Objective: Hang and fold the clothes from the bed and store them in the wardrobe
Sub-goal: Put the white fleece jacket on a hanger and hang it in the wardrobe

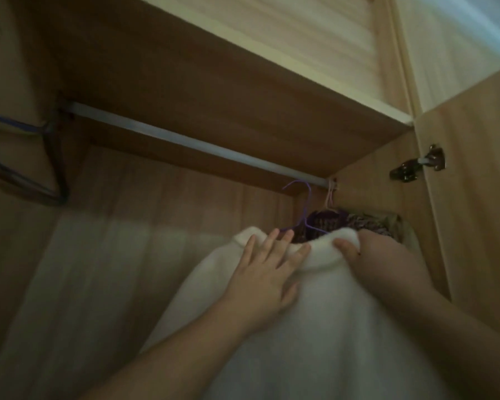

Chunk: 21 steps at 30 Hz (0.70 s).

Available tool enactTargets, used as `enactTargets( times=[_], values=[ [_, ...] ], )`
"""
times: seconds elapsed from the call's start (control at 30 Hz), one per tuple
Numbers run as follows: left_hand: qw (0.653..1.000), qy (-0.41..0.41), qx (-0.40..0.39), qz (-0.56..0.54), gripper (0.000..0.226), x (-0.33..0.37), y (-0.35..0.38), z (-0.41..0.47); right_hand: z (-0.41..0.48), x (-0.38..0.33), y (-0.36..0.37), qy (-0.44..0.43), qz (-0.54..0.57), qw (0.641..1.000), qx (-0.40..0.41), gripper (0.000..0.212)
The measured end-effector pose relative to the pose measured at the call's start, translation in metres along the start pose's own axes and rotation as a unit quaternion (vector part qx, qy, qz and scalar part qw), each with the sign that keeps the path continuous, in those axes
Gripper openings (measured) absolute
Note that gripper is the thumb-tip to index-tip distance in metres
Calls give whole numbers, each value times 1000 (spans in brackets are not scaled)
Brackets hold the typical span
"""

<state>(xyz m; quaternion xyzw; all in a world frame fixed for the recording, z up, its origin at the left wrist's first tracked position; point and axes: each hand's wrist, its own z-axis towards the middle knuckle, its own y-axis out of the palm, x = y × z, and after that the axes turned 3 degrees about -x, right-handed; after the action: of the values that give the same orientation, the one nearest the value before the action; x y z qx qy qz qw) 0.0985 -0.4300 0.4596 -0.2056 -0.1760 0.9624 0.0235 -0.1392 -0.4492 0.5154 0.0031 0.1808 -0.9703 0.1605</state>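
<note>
- Step in hand: hanging. A white fleecy garment [315, 313] is already on a purple hanger [309, 203] and is held up inside the wardrobe [243, 82], close under the rail [185, 140].
- The hanger's hook shows at about 12 o'clock from the garment's neck, right at the rail's lower edge. In this dim view I cannot tell whether it has caught.
- Left hand [267, 272]: flat and spread on the garment's left shoulder, fingers straight and pointing toward 1 o'clock. It presses the fabric and grasps nothing.
- Right hand [367, 255]: at 3 o'clock from the neck, thumb folded over the collar edge, pinching the fleece. Its other fingers are hidden behind the fabric.
- The neck opening lies between the two hands, and the body of the garment hangs down toward 6 o'clock.
- Next move, as I judge it: seat the hook surely over the rail, then let go and smooth the shoulders.
- Just behind, at 1 o'clock, a dark patterned knit [358, 223] hangs at the rail's right end, so there is little room there.
- Bare hangers [49, 157] sit at 9 o'clock.
</note>
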Motion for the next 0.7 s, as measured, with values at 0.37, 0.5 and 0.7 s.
enactTargets(
  times=[0.37,0.5,0.7],
  values=[
    [996,-33,38,-67,71,-26,93,105,108,26,45,8,-41,997,62,42],
    [996,-35,46,-72,69,-36,110,151,145,37,62,21,-48,996,72,49],
    [996,-52,42,-61,66,-50,141,193,182,38,79,8,-65,995,77,49]
  ],
)
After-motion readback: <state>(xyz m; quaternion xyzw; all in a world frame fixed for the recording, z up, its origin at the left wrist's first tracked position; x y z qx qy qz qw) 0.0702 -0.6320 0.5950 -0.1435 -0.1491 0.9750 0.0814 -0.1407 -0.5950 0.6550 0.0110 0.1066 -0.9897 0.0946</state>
